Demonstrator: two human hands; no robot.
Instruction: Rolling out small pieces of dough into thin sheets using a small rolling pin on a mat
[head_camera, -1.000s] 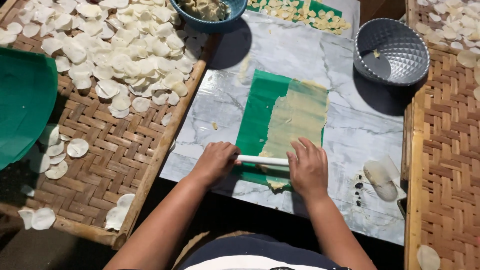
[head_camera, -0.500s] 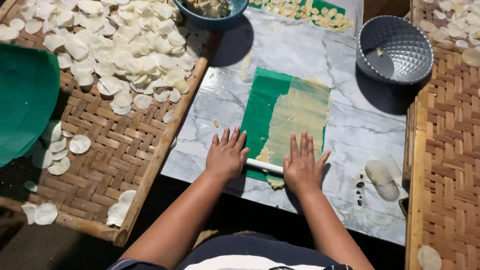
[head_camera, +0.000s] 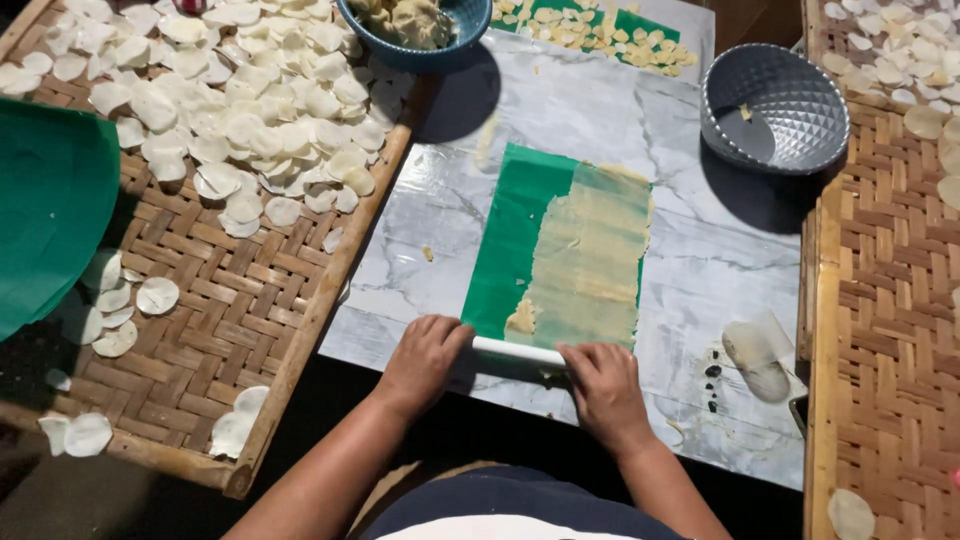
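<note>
Pressing down on a white rolling pin (head_camera: 517, 351), the left hand (head_camera: 425, 358) and the right hand (head_camera: 600, 385) each rest on one end of it, fingers curled loosely over the top rather than clenched around it; only the middle stretch of the pin shows between them. The pin lies crosswise at the near edge of a green plastic sheet (head_camera: 510, 245) spread on the marble-patterned board (head_camera: 590, 110). A thin, pale sheet of dough (head_camera: 590, 260) covers the right part of that green sheet and reaches from just beyond the pin toward the far side.

The dough looks soft, thin and easily torn, with ragged edges, and probably sticky, so it is best moved by lifting the green sheet under it, not by pinching the dough itself. The pin seems light, stiff and smooth; palms on both ends give even pressure.

To the left a woven bamboo tray (head_camera: 230, 330) holds many pale round discs (head_camera: 230, 110). At the far side stands a blue bowl of dough (head_camera: 415, 25), and to the right a grey faceted bowl (head_camera: 770, 105), nearly empty. Another woven tray (head_camera: 880, 300) lies along the right edge.
</note>
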